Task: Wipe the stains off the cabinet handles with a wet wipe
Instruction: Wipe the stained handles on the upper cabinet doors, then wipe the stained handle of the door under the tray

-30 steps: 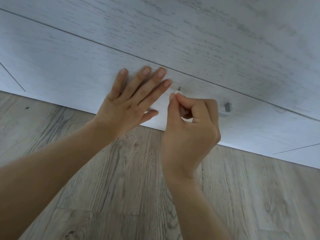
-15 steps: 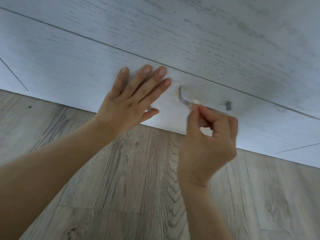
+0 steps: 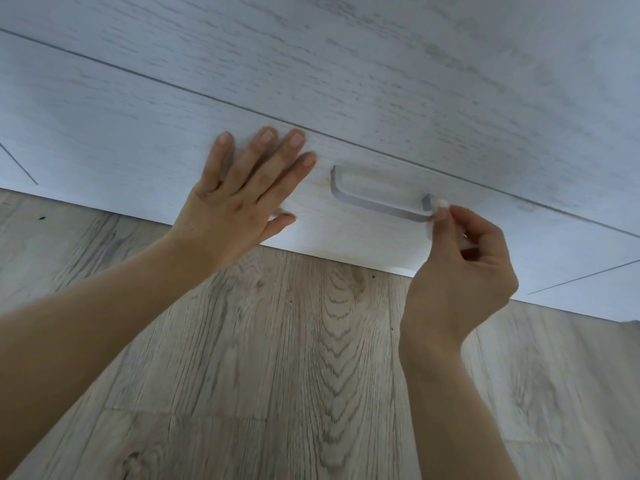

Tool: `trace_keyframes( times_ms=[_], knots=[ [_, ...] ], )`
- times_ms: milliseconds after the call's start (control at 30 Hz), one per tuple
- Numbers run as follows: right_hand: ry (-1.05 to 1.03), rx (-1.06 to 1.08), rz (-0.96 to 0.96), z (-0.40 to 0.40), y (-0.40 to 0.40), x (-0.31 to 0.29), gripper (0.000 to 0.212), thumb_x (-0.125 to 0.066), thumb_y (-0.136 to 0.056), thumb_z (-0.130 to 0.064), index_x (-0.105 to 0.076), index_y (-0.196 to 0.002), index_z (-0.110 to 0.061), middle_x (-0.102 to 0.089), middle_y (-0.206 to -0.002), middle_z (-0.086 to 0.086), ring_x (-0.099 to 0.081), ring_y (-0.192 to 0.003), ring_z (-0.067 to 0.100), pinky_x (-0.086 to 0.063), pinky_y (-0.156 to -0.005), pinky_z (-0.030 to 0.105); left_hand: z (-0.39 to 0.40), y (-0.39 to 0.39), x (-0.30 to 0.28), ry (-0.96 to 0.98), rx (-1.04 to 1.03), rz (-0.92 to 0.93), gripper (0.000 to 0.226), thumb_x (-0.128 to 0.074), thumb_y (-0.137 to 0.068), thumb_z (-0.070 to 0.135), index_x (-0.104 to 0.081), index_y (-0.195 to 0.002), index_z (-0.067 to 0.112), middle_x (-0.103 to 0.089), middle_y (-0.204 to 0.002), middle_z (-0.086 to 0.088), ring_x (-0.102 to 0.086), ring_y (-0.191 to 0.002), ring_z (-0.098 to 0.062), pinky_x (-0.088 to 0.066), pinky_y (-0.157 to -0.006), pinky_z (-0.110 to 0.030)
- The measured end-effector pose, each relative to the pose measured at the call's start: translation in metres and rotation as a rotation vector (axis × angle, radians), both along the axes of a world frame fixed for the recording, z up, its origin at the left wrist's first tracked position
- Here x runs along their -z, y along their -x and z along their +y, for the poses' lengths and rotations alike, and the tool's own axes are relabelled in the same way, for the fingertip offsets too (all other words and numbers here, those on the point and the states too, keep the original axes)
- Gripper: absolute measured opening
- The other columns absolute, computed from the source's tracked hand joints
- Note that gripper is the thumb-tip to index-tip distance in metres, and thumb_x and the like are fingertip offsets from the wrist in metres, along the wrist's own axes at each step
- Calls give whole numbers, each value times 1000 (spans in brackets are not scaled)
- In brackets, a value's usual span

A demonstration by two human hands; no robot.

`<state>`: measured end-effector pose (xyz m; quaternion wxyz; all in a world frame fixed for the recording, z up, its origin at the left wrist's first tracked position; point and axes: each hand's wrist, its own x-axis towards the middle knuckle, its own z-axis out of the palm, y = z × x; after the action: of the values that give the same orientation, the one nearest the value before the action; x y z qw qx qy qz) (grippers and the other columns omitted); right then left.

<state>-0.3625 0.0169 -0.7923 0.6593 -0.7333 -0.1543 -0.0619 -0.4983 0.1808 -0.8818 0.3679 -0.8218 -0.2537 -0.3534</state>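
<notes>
Handle (image 3: 375,204) on whitewashed cabinet (image 3: 381,81); wood-grain floor (image 3: 294,358).

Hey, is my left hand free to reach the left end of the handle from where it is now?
Probably yes. The left hand lies flat on the drawer front, just beside the handle, whose left end is bare. The right hand pinches the wipe at the far right end.

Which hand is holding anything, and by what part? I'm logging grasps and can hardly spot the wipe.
The right hand pinches a small white wet wipe between its fingertips, at the handle's right end. The left hand holds nothing, flat on the cabinet front.
</notes>
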Motion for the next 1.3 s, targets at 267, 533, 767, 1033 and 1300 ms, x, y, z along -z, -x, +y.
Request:
trace_keyframes(
  times_ms=[267,533,767,1033,1300],
  knots=[
    [-3,-117,159,-5,-1,-3,8,-72,-83,-27,-71,-83,-35,-67,-68,-16,-61,-69,-2,-45,-64,6,-2,3,-2,7,-21,32,83,-46,-95,53,-5,-152,9,18,-157,-10,18,-144,-26,4,-115,-47],
    [39,-178,6,-3,32,-2,19,-71,-82,-15,-67,-80,-34,-68,-81,1,-59,-71,5,-51,-73,16,-17,15,-14,65,-61,124,82,-49,-93,49,-7,-153,10,2,-158,-12,-4,-144,-30,-7,-115,-49],
    [419,-523,-277,7,26,-40,12,-65,-84,-10,-71,-84,-20,-61,-89,-6,-57,-85,6,-40,-72,7,-34,48,-48,154,-107,289,79,-50,-93,46,-13,-152,10,-9,-159,-8,-14,-145,-29,-20,-116,-51],
    [702,-952,-446,39,46,-153,13,-58,-90,-10,-70,-95,-13,-57,-97,0,-58,-91,20,-46,-78,29,-62,107,-151,603,-337,494,70,-24,-98,52,16,-146,19,12,-156,-3,0,-147,-22,6,-116,-43],
    [827,-1170,-573,39,111,-339,16,-52,-94,-16,-67,-99,-16,-56,-96,-1,-53,-90,14,-40,-69,21,-105,143,-378,856,-511,330,67,-70,-81,44,-50,-137,14,-47,-142,-7,-51,-126,-24,-38,-105,-45]
  ],
)
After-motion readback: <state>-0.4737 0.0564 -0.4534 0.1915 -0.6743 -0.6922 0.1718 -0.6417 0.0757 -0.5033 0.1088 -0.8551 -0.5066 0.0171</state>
